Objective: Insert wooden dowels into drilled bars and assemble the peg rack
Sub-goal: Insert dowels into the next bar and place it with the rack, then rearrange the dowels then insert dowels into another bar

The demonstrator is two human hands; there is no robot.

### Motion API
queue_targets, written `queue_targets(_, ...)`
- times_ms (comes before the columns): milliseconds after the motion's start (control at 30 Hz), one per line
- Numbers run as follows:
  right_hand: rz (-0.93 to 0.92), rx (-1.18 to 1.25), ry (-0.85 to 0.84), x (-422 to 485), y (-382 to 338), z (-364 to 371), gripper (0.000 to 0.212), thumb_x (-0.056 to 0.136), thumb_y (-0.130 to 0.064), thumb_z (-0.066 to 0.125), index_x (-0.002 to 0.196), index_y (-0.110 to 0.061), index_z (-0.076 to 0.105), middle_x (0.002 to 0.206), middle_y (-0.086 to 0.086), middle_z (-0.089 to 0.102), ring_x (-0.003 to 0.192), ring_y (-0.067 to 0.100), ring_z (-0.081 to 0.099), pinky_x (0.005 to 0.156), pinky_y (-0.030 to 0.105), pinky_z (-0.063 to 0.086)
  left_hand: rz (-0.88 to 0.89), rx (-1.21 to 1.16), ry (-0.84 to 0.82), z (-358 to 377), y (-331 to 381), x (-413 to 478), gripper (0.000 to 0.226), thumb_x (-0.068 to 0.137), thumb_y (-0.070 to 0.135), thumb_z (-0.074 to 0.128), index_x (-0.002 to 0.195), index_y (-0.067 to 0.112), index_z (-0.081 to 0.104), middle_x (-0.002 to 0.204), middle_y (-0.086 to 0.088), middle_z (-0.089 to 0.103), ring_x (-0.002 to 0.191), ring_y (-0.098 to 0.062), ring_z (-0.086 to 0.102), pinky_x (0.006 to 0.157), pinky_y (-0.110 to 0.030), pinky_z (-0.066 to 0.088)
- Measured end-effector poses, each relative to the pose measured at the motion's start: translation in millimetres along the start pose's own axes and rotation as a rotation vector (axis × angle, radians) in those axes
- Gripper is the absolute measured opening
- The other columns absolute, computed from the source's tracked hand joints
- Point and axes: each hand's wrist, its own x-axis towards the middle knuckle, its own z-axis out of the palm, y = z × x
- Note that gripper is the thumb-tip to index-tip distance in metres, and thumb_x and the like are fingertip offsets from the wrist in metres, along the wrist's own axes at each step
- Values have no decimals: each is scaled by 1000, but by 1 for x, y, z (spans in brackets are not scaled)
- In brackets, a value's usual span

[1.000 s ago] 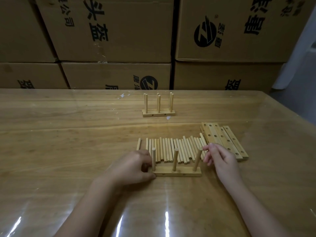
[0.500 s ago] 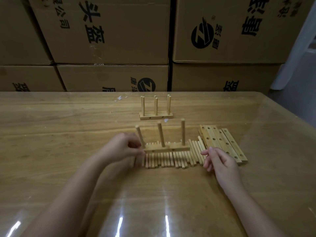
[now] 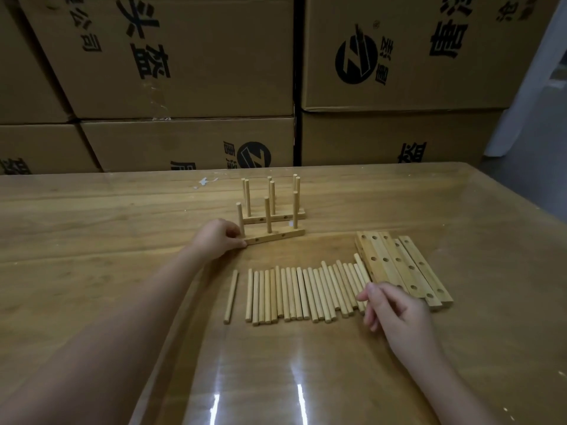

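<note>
1. Head view: the left hand (image 3: 219,239) grips the left end of a pale wooden bar with three upright pegs (image 3: 276,237). Its fingers curl round that end, right beside the leftmost peg.
2. That bar sits on the glossy wooden table (image 3: 92,228), beyond the dowel row and well apart from the right hand (image 3: 397,306).
3. Close behind it stands a finished pale wooden peg rack (image 3: 285,215), parallel to it; I cannot tell whether they touch.
4. The right hand is loosely curled and holds nothing. Its fingertips are at the right end of a row of loose round wooden dowels (image 3: 294,294).
5. A single separate wooden dowel (image 3: 230,296) lies just left of the row.
6. A stack of flat drilled wooden bars (image 3: 408,265) lies just past the right hand, meeting the row's right end.
7. Brown cardboard boxes with black print (image 3: 184,56) are stacked behind the table.
</note>
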Motion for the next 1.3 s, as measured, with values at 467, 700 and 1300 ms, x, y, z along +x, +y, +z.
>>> queue_targets(467, 28, 29, -1, 2, -1, 0, 38, 81, -49, 45, 69, -21, 66, 56, 3, 62, 47, 7, 56, 53, 14, 46, -87, -106, 212, 18, 19, 23, 28, 83, 25, 71, 106, 15, 61, 105, -2, 56, 96, -17, 56, 87, -34, 51)
queue_targets(700, 34, 52, 2, 3, -1, 1, 39, 80, -50, 45, 67, -20, 66, 55, 5, 61, 47, 8, 55, 53, 14, 45, -249, -114, 265, 20, 24, 39, 34, 82, 27, 72, 111, 13, 59, 100, -3, 61, 90, -18, 57, 76, -31, 49)
queue_targets(1300, 10, 43, -11, 3, 0, 0, 35, 82, -47, 46, 67, -22, 67, 55, 5, 61, 47, 7, 56, 54, 13, 45, -303, 171, 298, 32, 28, 66, 66, 76, 66, 62, 115, 13, 59, 117, -9, 53, 92, -21, 55, 65, -29, 45)
